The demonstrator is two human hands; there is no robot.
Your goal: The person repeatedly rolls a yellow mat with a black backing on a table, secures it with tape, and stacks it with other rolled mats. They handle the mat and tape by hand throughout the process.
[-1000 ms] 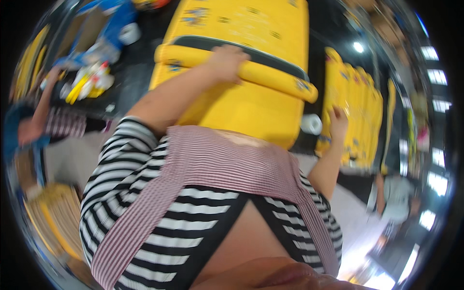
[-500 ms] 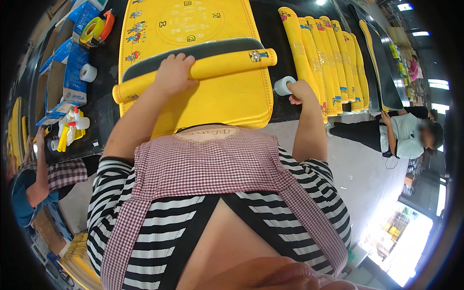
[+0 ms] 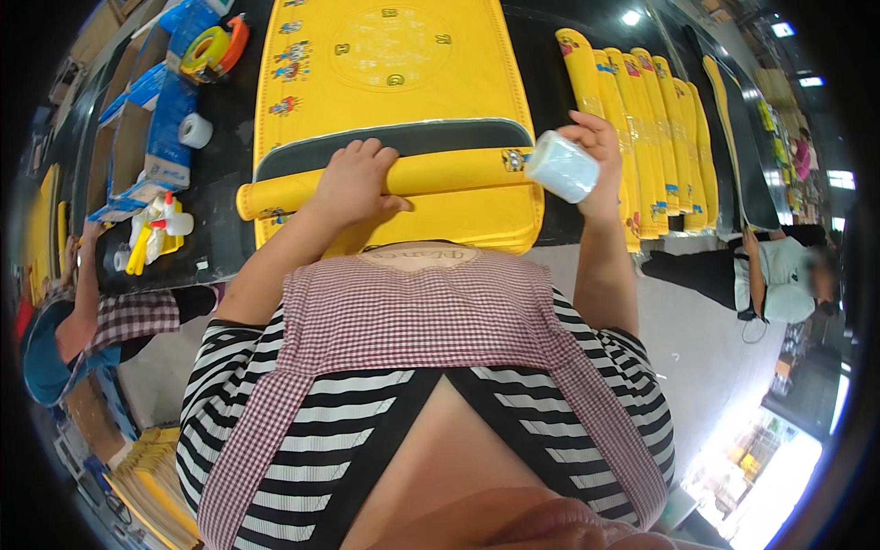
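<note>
A yellow mat rolled into a tube (image 3: 440,172) lies crosswise on a stack of flat yellow printed mats (image 3: 394,96); a dark grey underside shows just beyond the tube. My left hand (image 3: 357,186) is closed over the tube left of its middle, fingers on the far side and thumb on the near side. In my right hand (image 3: 603,160) is a roll of clear packing tape (image 3: 566,168), held up by the tube's right end. Whether the tape touches the mat, I cannot tell.
Several taped yellow rolls (image 3: 646,137) lie side by side at the right. To the left stand a blue cardboard box (image 3: 170,137), a tape dispenser (image 3: 215,50), a white tape roll (image 3: 195,131) and a spray bottle (image 3: 170,222). People stand at both sides.
My right hand has raised the tape roll from the black table beside the stack to the tube's right end. My left hand stays on the tube, its thumb now showing on the near side.
</note>
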